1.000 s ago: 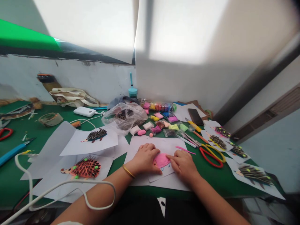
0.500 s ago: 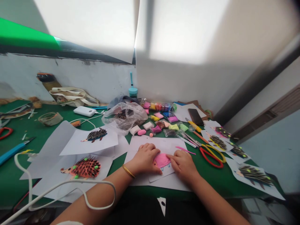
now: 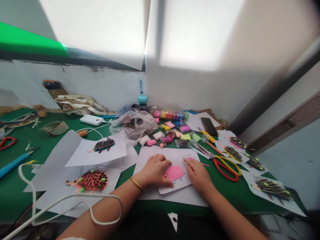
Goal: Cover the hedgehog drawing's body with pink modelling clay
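Observation:
A pink clay hedgehog body (image 3: 174, 173) is spread flat over a drawing on a small sheet of white paper (image 3: 167, 190), with blue-outlined feet below it. My left hand (image 3: 157, 171) rests on the sheet at the clay's left edge, thumb and fingers apart, holding nothing. To the right of the clay, apart from it, my right hand (image 3: 198, 175) lies over the paper with its index finger stretched out. A thin pink clay tool (image 3: 205, 165) lies just beyond that hand, partly covered by it. Larger white paper (image 3: 150, 153) lies underneath.
Scissors (image 3: 226, 169), a cutter (image 3: 207, 135) and a phone (image 3: 209, 126) lie to the right, near finished hedgehog pictures (image 3: 271, 187). Clay packets (image 3: 168, 139) and a plastic bag (image 3: 133, 124) sit behind the paper. A white cable (image 3: 75, 196) loops across the left foreground.
My right hand has drawn back from the pink clay's right edge, its index finger now over the paper further right and up. My left hand stays in place on the sheet.

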Demonstrator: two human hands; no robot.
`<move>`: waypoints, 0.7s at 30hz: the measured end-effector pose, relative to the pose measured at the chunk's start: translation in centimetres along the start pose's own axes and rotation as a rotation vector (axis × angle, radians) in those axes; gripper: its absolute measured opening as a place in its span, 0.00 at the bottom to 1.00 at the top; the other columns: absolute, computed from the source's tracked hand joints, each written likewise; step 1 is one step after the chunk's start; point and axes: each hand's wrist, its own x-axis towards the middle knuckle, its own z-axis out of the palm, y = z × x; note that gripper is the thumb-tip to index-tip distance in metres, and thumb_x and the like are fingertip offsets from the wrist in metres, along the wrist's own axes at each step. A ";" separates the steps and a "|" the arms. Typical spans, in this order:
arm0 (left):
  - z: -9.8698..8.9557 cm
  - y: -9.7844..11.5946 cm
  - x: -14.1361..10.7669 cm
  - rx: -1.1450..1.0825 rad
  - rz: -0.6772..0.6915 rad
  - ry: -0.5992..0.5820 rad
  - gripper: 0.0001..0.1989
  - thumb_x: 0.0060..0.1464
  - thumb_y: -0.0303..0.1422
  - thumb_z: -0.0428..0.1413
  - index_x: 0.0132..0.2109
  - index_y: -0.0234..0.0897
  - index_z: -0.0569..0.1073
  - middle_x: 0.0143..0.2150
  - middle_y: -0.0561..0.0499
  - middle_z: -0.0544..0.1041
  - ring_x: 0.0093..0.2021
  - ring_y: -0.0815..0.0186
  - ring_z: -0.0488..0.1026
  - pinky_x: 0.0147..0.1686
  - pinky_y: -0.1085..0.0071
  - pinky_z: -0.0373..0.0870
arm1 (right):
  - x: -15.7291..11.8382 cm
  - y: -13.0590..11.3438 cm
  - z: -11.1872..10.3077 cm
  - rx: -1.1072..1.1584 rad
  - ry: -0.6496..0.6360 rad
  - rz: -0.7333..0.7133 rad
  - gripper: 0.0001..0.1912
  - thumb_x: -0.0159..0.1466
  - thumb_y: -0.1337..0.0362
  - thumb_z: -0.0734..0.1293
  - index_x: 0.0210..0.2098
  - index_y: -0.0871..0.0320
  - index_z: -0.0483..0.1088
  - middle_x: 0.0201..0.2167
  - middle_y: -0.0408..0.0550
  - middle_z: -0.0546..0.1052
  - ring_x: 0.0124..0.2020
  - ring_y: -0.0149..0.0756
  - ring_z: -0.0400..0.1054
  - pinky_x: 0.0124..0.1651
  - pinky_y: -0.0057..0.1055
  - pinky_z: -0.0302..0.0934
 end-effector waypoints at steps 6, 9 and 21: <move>0.1 0.2 -0.3 0.000 0.015 0.029 0.41 0.33 0.51 0.68 0.57 0.47 0.70 0.49 0.47 0.69 0.51 0.51 0.64 0.53 0.58 0.59 | 2.2 -0.1 -0.4 0.140 -0.121 0.122 0.14 0.63 0.62 0.60 0.41 0.56 0.76 0.40 0.52 0.79 0.44 0.44 0.71 0.48 0.39 0.61; 0.2 0.3 -0.5 -0.010 0.015 0.051 0.41 0.34 0.48 0.68 0.58 0.48 0.69 0.49 0.47 0.69 0.51 0.51 0.65 0.54 0.57 0.58 | 3.3 -0.2 -0.1 0.189 -0.130 0.109 0.09 0.60 0.62 0.63 0.30 0.56 0.74 0.29 0.47 0.77 0.35 0.41 0.70 0.39 0.34 0.61; 0.6 -1.5 0.6 -0.379 -0.061 0.269 0.14 0.61 0.40 0.52 0.48 0.38 0.75 0.44 0.46 0.77 0.46 0.60 0.72 0.48 0.66 0.66 | 2.3 -0.9 0.3 0.510 -0.008 0.076 0.11 0.66 0.57 0.57 0.35 0.56 0.65 0.27 0.42 0.68 0.29 0.35 0.63 0.34 0.29 0.59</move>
